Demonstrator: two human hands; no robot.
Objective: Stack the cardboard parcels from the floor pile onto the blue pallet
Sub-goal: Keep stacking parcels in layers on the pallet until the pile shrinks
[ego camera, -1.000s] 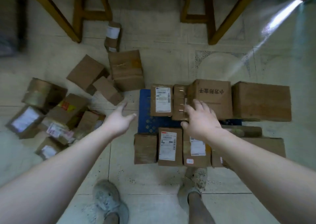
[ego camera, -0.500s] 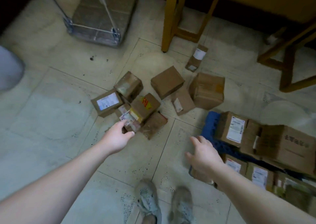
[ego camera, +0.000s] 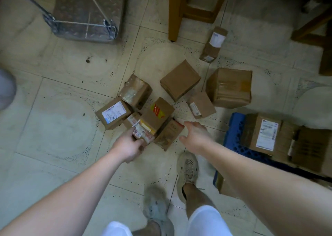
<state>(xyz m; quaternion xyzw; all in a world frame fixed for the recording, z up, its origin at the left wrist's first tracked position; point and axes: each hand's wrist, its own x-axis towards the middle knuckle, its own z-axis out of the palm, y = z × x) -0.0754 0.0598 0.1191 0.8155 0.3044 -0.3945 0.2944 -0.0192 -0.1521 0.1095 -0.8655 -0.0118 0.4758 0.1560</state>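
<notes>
The small parcel (ego camera: 142, 134) with the torn white-and-red label lies at the near edge of the pile on the tiled floor (ego camera: 59, 127), and our left hand (ego camera: 128, 146) grips its near end, thumb on one side and fingers curled over the other. Touching it just beyond that hand is a stickered parcel (ego camera: 158, 114) in red and yellow, with a labelled parcel (ego camera: 114, 114) to the hand's left and a taped parcel (ego camera: 135, 91) farther out. Our right hand (ego camera: 195, 136) hangs open, fingers spread and holding nothing, just beside a plain brown parcel (ego camera: 168, 135) that lies between the two hands. Beyond the right hand lie a flat box (ego camera: 180, 80), a little box (ego camera: 201, 105), a big box (ego camera: 230, 87) and a slim box (ego camera: 213, 44). To that hand's right is the blue pallet (ego camera: 235, 131) — several stacked parcels (ego camera: 261, 135) sit on it.
</notes>
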